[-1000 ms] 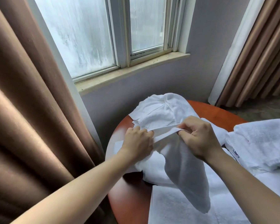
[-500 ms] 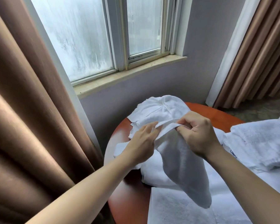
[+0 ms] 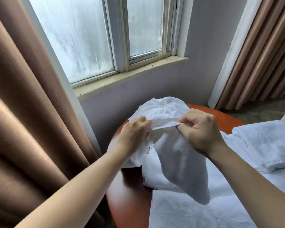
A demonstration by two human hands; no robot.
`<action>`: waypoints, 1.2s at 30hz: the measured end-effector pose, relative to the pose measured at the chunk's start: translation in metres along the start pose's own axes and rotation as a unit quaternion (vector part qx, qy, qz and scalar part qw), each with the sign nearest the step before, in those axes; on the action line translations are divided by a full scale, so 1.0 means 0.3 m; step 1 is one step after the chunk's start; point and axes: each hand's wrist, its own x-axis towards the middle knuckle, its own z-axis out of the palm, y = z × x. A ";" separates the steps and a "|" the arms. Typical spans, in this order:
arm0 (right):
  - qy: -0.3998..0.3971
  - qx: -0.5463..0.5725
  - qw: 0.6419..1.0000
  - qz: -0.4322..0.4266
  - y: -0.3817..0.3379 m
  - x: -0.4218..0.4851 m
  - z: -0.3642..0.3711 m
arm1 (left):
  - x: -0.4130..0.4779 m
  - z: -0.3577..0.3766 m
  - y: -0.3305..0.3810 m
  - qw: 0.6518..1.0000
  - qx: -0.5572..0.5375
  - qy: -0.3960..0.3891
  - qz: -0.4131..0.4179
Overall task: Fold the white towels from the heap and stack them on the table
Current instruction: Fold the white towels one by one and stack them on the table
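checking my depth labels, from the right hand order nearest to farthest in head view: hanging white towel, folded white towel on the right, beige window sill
1. Hanging white towel: held in the right hand.
2. Folded white towel: beside it, right.
3. Beige window sill: far back, left.

Heap (image 3: 161,107) on table (image 3: 128,195), below window (image 3: 105,35).

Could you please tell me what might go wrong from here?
The left hand and right hand pinch only a short stretch of hem on the held towel, so it hangs bunched and may fold unevenly. Its hanging end could drag across the flat towel below and rumple it.
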 end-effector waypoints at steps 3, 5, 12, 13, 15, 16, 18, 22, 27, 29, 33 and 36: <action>0.008 -0.025 1.000 0.018 0.022 0.009 -0.025 | 0.014 -0.031 -0.021 0.998 0.022 0.011 0.061; 0.012 -0.034 0.999 0.024 0.024 0.013 -0.038 | 0.010 -0.047 -0.032 0.993 0.042 0.001 0.110; 0.029 -0.024 0.999 0.007 -0.019 0.029 -0.019 | -0.014 -0.034 -0.079 0.988 -0.018 -0.051 0.143; 0.033 -0.019 0.999 0.015 -0.022 0.032 -0.023 | -0.018 -0.035 -0.080 0.990 -0.031 -0.048 0.132; 0.036 -0.004 0.999 0.038 -0.028 0.041 -0.036 | -0.026 -0.041 -0.072 0.993 -0.048 -0.022 0.102; 0.036 -0.001 0.998 0.044 -0.032 0.046 -0.041 | -0.027 -0.047 -0.064 0.995 -0.051 -0.006 0.088; 0.039 -0.005 0.998 0.044 -0.041 0.050 -0.045 | -0.023 -0.060 -0.045 0.996 -0.050 0.017 0.066; 0.043 -0.010 0.998 0.042 -0.054 0.057 -0.044 | -0.025 -0.058 -0.059 1.000 -0.004 -0.013 -0.002; 0.044 0.020 0.993 0.106 -0.041 0.069 -0.066 | -0.088 -0.036 -0.126 0.981 -0.056 -0.140 -0.123; 0.014 0.038 0.990 0.135 -0.033 0.067 -0.068 | -0.107 -0.027 -0.123 0.965 -0.139 -0.186 -0.122; -0.049 0.092 0.986 0.131 -0.017 0.058 -0.063 | -0.138 -0.005 -0.079 0.945 -0.240 -0.200 -0.096; -0.107 0.154 0.979 0.076 -0.012 0.033 -0.050 | -0.123 0.000 -0.004 0.932 -0.308 -0.164 -0.102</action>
